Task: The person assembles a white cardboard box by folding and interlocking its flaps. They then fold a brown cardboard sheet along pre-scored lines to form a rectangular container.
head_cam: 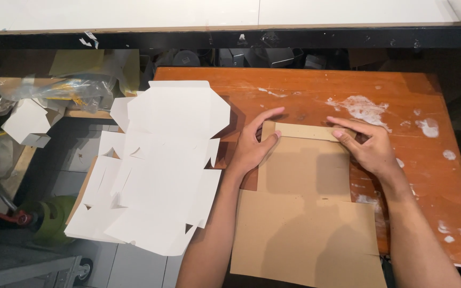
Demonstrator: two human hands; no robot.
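Scratched orange-brown table (316,93), flecked with white paint, carries a flat brown cardboard sheet (305,213) at its near edge, brown side up, with a stack of flat white box blanks (161,165) overhanging the table's left edge. Left hand (253,145) and right hand (366,145) lie open and flat, fingers pressing down the narrow folded flap (305,131) at the sheet's far end, one hand at each end of the flap, gripping nothing.
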